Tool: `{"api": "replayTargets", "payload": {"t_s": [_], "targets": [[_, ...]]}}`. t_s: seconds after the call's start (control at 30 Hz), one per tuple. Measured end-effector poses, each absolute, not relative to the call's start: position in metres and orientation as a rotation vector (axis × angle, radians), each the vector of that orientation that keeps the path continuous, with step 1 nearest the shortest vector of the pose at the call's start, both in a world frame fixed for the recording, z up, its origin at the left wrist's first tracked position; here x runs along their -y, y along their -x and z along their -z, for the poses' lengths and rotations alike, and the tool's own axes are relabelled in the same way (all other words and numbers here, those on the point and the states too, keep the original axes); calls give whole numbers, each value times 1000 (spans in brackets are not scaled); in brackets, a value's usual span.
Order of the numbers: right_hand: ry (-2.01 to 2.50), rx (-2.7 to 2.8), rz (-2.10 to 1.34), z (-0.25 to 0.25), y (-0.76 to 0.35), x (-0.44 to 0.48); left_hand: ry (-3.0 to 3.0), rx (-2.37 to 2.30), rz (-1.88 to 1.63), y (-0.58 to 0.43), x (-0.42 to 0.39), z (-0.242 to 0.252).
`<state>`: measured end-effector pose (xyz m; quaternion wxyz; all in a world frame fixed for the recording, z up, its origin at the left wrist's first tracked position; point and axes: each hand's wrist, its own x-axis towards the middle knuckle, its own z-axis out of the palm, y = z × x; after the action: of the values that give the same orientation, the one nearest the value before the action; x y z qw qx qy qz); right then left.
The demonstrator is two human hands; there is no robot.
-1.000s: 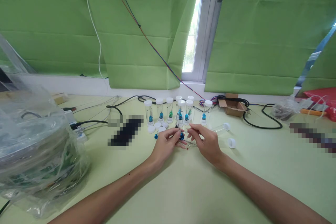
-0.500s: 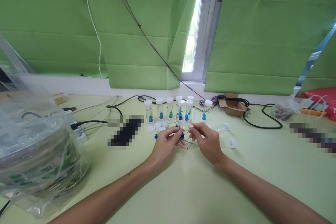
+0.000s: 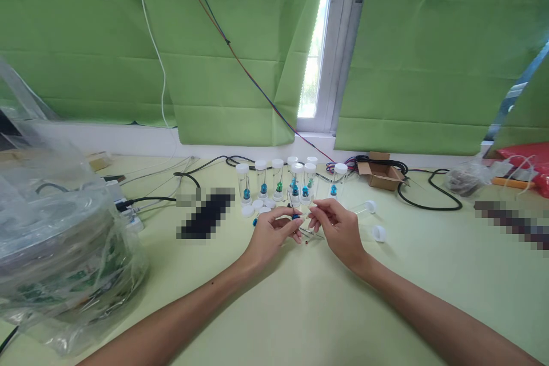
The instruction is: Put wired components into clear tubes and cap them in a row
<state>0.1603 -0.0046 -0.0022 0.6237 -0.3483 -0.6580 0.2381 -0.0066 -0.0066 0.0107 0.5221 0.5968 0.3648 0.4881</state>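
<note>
Fingertips [image 3: 286, 213] of left hand [image 3: 271, 235] pinch small blue piece [image 3: 295, 217]; right hand [image 3: 342, 233] pinched closed just beside it, over surface [image 3: 300, 309]

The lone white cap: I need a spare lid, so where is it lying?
In the head view, the lone white cap lies right of the right hand, just nearer than the toppled tube.

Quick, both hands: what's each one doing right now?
Left hand: closed, pinching the blue component.
Right hand: closed in a pinch; held thing cannot be told.
</note>
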Motion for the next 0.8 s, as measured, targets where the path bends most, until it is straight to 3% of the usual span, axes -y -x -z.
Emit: {"api": "replayTargets", "payload": {"t_s": [0.8], "targets": [[760,1269,-1070,2,-159,0,-1594,-860,-1238,10,-3,-2]]}}
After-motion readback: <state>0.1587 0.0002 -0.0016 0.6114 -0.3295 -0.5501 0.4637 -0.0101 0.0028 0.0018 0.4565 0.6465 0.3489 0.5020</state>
